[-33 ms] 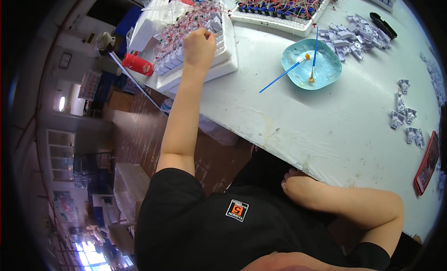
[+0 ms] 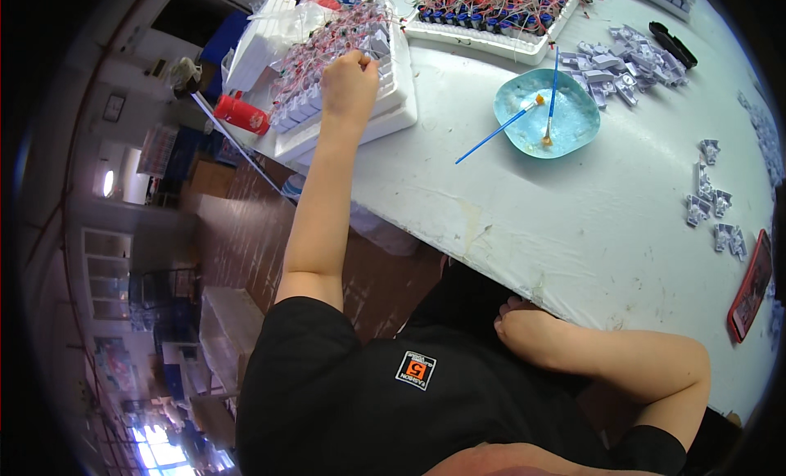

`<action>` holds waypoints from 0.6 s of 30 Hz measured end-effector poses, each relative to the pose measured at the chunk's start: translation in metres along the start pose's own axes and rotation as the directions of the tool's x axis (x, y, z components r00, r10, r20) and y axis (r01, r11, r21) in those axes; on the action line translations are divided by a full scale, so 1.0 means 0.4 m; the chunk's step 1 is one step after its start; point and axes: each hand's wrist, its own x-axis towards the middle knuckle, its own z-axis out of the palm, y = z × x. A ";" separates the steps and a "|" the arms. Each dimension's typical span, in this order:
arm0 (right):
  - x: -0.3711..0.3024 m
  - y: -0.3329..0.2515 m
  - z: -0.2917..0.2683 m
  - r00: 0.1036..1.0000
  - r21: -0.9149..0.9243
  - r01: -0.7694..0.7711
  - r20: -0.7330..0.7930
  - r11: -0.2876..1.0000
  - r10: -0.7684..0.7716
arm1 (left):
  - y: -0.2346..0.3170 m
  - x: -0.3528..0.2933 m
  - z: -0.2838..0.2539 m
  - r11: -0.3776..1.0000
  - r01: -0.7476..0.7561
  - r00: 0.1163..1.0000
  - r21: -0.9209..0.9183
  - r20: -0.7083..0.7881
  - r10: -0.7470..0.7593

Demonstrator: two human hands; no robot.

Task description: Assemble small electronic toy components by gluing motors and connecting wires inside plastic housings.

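My left hand (image 2: 350, 83) stretches far out to a white foam tray (image 2: 393, 108) at the table's left corner. The tray holds several small grey parts with red wires (image 2: 315, 54). The hand rests on those parts with its fingers curled down; what they pinch is hidden. My right hand (image 2: 524, 322) lies low against my black shirt, at the near edge of the white table (image 2: 573, 230). Its fingers are tucked under that edge and hidden.
A teal dish (image 2: 573, 124) with two blue-handled brushes (image 2: 499, 132) sits mid-table. Behind it stands a second white tray (image 2: 508, 44) of wired blue parts. Grey parts (image 2: 614, 63) lie loose at the back and right, with a red flat object (image 2: 749, 288) and a red cylinder (image 2: 241, 114).
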 end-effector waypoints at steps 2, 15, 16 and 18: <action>-0.013 0.006 -0.009 0.997 0.044 -0.014 -0.075 0.999 0.017 | -0.001 0.002 0.005 1.000 0.015 1.000 -0.010 0.004 -0.015; -0.027 0.008 -0.036 0.997 -0.001 -0.015 -0.081 1.000 0.015 | 0.009 -0.012 0.006 0.998 -0.055 0.997 0.033 -0.055 0.057; -0.026 0.011 -0.035 0.999 0.020 0.008 -0.054 1.000 -0.007 | 0.011 -0.020 0.016 0.999 -0.042 0.997 0.032 -0.062 0.044; -0.017 0.013 -0.019 0.997 -0.033 -0.013 -0.078 0.999 0.011 | 0.003 -0.022 0.024 0.998 -0.038 0.998 0.042 -0.051 0.041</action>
